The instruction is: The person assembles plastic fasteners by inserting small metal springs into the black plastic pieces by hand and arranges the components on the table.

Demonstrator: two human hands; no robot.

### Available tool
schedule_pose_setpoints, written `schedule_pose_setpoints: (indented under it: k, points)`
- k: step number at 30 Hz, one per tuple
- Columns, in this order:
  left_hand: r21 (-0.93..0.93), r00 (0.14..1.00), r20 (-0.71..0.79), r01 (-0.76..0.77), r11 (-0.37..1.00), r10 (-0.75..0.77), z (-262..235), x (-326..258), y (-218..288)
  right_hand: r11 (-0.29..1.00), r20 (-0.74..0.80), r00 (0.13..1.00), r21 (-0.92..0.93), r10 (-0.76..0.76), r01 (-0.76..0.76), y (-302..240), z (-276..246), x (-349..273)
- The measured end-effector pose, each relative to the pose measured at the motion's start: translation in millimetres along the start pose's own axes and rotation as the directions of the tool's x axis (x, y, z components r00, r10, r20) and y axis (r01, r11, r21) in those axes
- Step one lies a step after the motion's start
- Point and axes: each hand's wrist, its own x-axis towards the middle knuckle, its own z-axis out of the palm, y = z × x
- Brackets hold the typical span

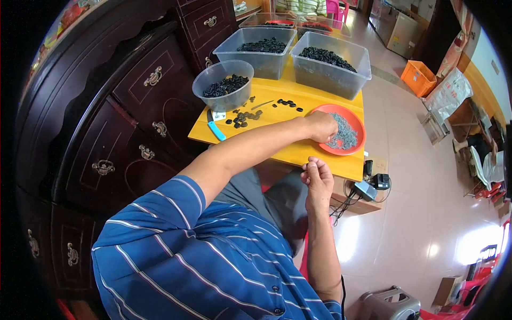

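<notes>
Your left hand [323, 127] is in the red bowl [361, 131] on the yellow table [348, 167]; I can't tell its grip. Your right hand [319, 181] pinches a dark bit [308, 164], shiny floor [416, 160] to its right.

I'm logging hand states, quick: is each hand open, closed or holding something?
Left hand: fingers down at the grey pieces in the red dish; grip cannot be told.
Right hand: closed, thumb to fingers; whether it holds something small cannot be told.

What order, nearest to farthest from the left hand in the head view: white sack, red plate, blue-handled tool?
1. Red plate, under the left hand.
2. Blue-handled tool, left on the table.
3. White sack, at far right.
</notes>
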Motion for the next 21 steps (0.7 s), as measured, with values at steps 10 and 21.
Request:
schedule_pose_setpoints:
  k: [10,21]
  points:
    - [-0.141,0.993,-0.109,-0.068,0.988,0.053,0.6,-12.1,-12.2,1.000,0.006,1.000,0.008,0.009,-0.009,0.0,-1.9,0.0]
    - [-0.446,0.914,-0.404,-0.167,0.879,-0.031,15.0,-25.3,-9.0,1.000,-0.002,1.000,0.001,0.009,-0.009,1.3,0.1,1.8]
